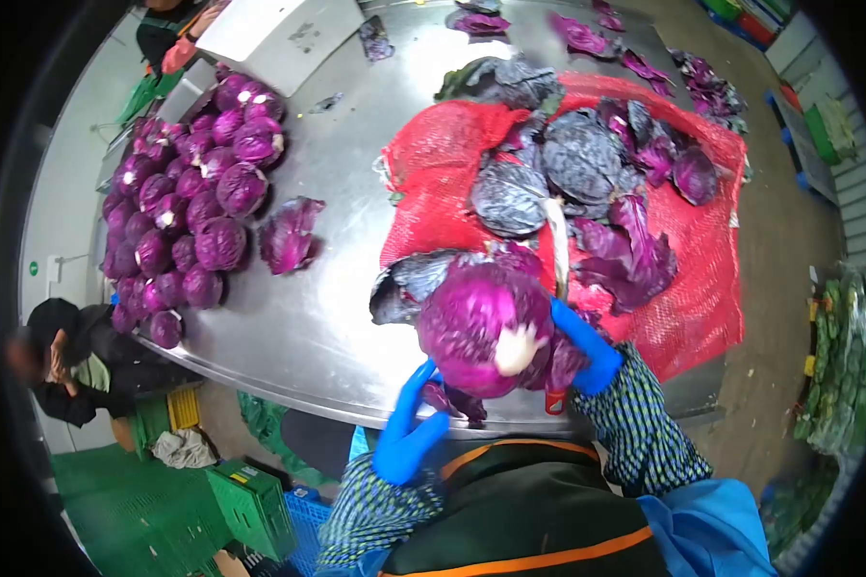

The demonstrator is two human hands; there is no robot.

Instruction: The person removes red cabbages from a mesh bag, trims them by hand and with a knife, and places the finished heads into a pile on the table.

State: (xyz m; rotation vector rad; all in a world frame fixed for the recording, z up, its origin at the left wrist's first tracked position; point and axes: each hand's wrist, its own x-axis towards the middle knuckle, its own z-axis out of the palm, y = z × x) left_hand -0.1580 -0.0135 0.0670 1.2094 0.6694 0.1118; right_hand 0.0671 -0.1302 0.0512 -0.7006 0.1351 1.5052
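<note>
A large red cabbage (481, 327), its pale cut stem facing me, is in front of me near the table's edge. My right hand (589, 354), in a blue glove, grips its right side, fingertips at the leaves. On the lower left my left hand (409, 428), also gloved in blue, has fingers and thumb spread, one fingertip right at the cabbage's underside. A knife (559, 245) with a smeared blade points away from me beside the cabbage. Its red handle end shows near the table edge; leaves hide its middle. Loose purple leaves (635, 255) surround it.
Many trimmed red cabbages (202, 207) are piled at the left of the metal table (342, 207). Darker untrimmed cabbages (582, 159) lie on a red mesh bag (707, 274). A white box (274, 43) stands at the back. Other people are at the left, near green crates (250, 505).
</note>
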